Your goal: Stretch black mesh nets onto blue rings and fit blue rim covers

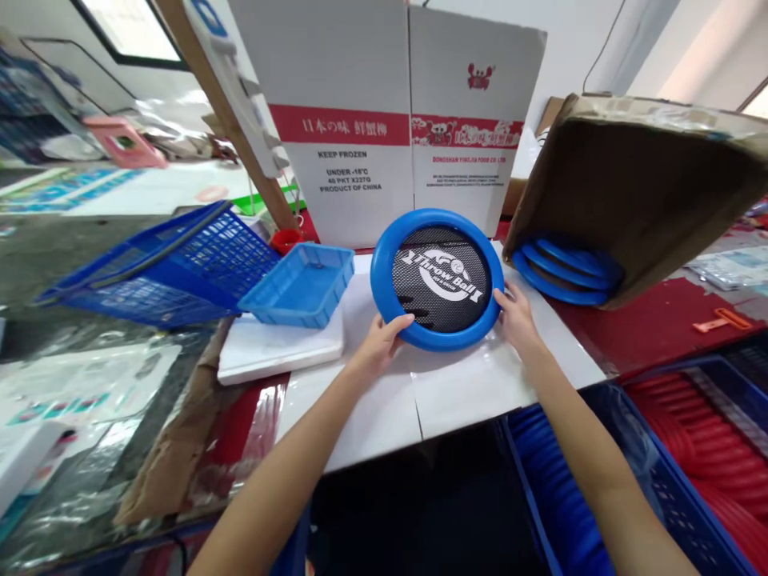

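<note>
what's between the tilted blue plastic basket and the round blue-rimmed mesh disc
In the head view, a light blue plastic tray on a white slab, then white sheet before the disc.

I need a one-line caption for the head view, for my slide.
Left hand and right hand grip a blue-rimmed "Throw Ball" disc before upright, printed white cardboard.

You've got "Throw Ball" in white across your blue-rimmed mesh disc [437, 280], smaller letters beneath too blurred; ahead of you the white carton [387, 84] shouts "KEEP FROZEN", "UNDER -18°C", "PRODUCT OF CHINA"; its red band [342, 128] runs "日本の味 鮮蟹柳"; over on the right-hand panel [474, 88] you catch "DONGSHAN YINGJIA FOOD CO. LTD"!
</note>
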### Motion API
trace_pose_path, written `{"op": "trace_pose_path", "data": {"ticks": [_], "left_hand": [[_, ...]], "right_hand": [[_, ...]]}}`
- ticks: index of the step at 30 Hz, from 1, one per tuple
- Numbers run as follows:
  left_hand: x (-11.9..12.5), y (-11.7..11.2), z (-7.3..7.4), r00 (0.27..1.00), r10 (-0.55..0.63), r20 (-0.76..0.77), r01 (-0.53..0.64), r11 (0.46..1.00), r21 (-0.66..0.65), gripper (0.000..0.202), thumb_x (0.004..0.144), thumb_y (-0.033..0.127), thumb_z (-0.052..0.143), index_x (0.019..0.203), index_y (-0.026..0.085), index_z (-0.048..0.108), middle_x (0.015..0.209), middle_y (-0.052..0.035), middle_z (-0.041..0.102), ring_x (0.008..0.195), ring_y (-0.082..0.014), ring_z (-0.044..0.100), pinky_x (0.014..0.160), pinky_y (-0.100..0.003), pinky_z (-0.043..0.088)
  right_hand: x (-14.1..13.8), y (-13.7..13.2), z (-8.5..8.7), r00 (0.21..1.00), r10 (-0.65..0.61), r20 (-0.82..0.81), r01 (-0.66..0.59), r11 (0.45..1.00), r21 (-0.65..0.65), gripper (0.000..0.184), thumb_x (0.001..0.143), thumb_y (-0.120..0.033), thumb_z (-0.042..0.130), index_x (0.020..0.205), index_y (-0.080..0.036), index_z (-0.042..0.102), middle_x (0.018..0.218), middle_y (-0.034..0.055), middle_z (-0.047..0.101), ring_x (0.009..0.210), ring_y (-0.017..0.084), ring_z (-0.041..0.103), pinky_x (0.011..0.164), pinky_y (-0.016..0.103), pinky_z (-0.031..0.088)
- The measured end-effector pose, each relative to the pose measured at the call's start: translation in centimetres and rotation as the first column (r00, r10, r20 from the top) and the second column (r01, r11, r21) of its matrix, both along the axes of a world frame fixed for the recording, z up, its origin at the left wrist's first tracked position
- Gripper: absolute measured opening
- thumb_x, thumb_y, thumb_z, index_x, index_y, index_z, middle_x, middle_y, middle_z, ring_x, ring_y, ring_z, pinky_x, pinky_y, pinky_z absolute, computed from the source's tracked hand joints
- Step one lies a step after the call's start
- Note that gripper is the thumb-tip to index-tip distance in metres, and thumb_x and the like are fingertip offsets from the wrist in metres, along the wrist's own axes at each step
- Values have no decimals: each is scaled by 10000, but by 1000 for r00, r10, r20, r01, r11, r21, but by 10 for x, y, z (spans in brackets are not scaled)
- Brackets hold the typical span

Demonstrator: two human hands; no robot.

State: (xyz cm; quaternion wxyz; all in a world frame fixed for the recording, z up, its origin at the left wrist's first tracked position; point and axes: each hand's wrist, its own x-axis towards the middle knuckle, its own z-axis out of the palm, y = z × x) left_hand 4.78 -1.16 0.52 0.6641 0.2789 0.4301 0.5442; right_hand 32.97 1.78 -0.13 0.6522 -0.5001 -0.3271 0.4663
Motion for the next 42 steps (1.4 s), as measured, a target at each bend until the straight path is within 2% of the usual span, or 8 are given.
{"op": "trace_pose_path", "data": {"ticks": [6,10,14,17,23,29,36,42], "left_hand": [[-16,-3,-7,992,124,-3,-124,991,-45,509,422,236,897,857,195,635,730,57,663,599,-105,581,524,-215,534],[-21,6,-7,988,150,39,-147,986,-74,447,460,202,828,860,207,629,809,41,697,668,-128,612,553,-225,550],[-20,12,-10,981,191,15,-189,976,-107,409,510,165,809,878,205,634,812,26,695,685,-138,618,584,-243,556],[-20,14,-14,979,205,4,-204,974,-100,407,521,149,818,883,201,640,799,21,691,699,-148,631,618,-260,564],[-22,16,-26,967,252,-44,-252,968,7,442,528,184,892,895,216,648,815,17,699,785,-181,680,703,-284,590],[-20,14,-23,939,343,-22,-342,939,34,464,496,252,942,875,209,678,836,-2,724,774,-175,673,661,-275,591],[-24,11,-15,955,296,-5,-295,954,59,554,408,286,984,869,196,691,809,18,711,738,-147,649,643,-247,567],[-25,9,-17,960,278,-15,-277,960,24,521,471,287,960,892,217,661,813,31,694,726,-157,649,648,-270,565]], "right_hand": [[-2,-17,-6,966,254,-49,-251,967,50,469,680,-431,959,1051,-236,747,1091,32,810,964,213,752,822,301,645],[0,7,1,897,439,-59,-439,898,3,495,676,-389,976,1089,-224,759,1096,36,827,954,208,771,831,294,656],[-1,38,1,858,514,-12,-514,858,12,461,690,-326,961,1087,-227,750,1097,42,829,956,219,780,855,318,661],[-3,45,-6,859,511,-37,-508,859,66,459,675,-316,968,1060,-233,733,1072,40,827,952,224,775,882,339,660],[2,26,-16,894,443,-62,-434,892,125,531,660,-339,999,1105,-257,720,1072,-6,808,926,181,752,813,283,655],[-6,15,-9,903,423,-72,-408,899,156,519,645,-327,994,1088,-271,729,1013,-24,795,879,179,734,803,300,655],[-3,6,2,874,482,-60,-471,871,141,562,604,-252,971,1095,-267,698,1034,-6,801,980,235,752,892,376,655],[-10,0,4,942,334,16,-332,929,165,522,661,-438,961,1084,-254,716,1018,19,784,949,250,748,813,365,662]]}}
